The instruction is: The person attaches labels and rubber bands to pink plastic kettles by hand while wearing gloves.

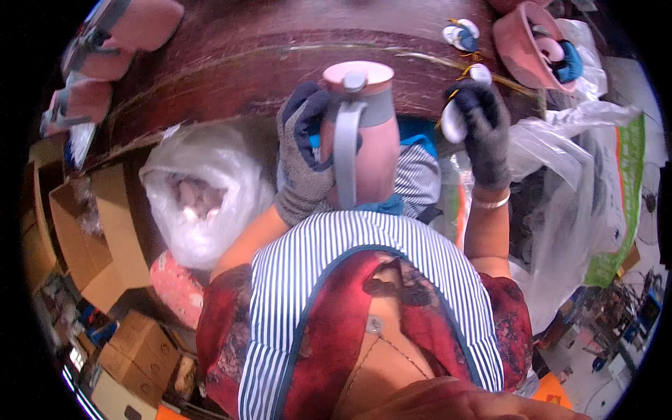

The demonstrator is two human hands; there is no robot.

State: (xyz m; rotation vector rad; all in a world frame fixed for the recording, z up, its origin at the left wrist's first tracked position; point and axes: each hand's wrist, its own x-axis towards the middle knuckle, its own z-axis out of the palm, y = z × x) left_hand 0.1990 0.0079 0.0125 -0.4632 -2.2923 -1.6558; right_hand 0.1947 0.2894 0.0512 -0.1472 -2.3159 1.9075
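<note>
My left hand (304, 157), in a grey knitted glove, grips the side of a pink vacuum jug (381, 157). The jug stands upright near my lap, its grey handle and lid tab turned toward me. To its right, my right hand (483, 133) wears a dark glove and pinches a white oval tag (453, 124) with a yellow string. Just beyond that hand, another white tag (480, 73) lies by the table edge. Farther off is a small group of white and blue tags (460, 35) with yellow strings.
A dark red table (280, 49) spans the far side. Several pink jugs (143, 24) are at the upper left. A pink tub (511, 49) holds small parts at the right. A plastic bag (210, 154) and cardboard box (105, 238) sit left; clear plastic sheeting (560, 154) hangs right.
</note>
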